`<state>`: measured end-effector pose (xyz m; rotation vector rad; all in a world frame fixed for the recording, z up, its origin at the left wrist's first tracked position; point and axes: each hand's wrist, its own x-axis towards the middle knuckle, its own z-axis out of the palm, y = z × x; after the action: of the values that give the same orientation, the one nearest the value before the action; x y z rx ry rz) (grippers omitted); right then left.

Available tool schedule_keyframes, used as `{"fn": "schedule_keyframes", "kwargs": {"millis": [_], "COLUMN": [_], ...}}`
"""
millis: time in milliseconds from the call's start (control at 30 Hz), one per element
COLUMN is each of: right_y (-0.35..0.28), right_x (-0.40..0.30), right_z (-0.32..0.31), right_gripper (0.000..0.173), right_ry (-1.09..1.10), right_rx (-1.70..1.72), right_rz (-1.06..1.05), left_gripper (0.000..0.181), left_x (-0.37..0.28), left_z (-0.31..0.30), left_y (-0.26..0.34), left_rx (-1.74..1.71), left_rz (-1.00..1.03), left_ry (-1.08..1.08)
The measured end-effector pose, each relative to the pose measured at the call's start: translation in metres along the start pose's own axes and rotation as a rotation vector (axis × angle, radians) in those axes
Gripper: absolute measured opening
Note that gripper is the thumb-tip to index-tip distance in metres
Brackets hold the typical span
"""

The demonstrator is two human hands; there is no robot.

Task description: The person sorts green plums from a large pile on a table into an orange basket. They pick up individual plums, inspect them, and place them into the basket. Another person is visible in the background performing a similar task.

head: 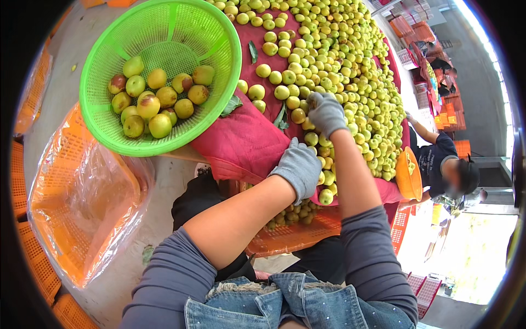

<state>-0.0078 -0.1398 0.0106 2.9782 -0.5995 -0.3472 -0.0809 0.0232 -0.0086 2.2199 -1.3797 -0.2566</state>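
My left hand (299,167), in a grey knit glove, lies at the near edge of a table spread with red cloth (246,144). Its fingers bend down against yellow-green fruits that look like jujubes (326,196); the palm side is hidden. Farther out, my right hand (328,114), gloved alike, reaches into the heaped fruits (361,70) with curled fingers. Brownish patches show at its fingertips, and whether a fruit is inside cannot be seen. To the left, a green plastic colander basket (164,28) holds several fruits (148,105), some with brown-red blotches.
An orange crate (53,197) lined with clear plastic stands on the floor at left. Below the table edge, another orange crate (296,236) contains fruits. A co-worker (435,158) is at right beside an orange basket (407,177). Loose leaves (282,117) lie on the cloth.
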Motion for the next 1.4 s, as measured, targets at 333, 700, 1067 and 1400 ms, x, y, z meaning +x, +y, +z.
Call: {"fn": "schedule_keyframes", "kwargs": {"millis": [333,700,1067,1400], "right_y": [-0.014,-0.094,0.1,0.089], "right_x": [-0.096,-0.078,-0.082,-0.085], "right_z": [-0.016,-0.046,0.06,0.019], "right_gripper": [0.025,0.038,0.025,0.059], "right_ry": [0.071,0.287,0.443,0.217], "right_rx": [0.184,1.541,-0.028,0.282], "right_rz": [0.021,-0.319,-0.1,0.323], "left_gripper": [0.033,0.031,0.033,0.035], "left_x": [-0.007,-0.006,0.004,0.008], "left_z": [0.002,0.033,-0.02,-0.016], "left_y": [0.0,-0.015,0.011,0.017], "left_rx": [0.125,0.067,0.124,0.115], "left_rz": [0.077,0.221,0.07,0.051], "left_ry": [-0.051,0.269,-0.235,-0.256]}}
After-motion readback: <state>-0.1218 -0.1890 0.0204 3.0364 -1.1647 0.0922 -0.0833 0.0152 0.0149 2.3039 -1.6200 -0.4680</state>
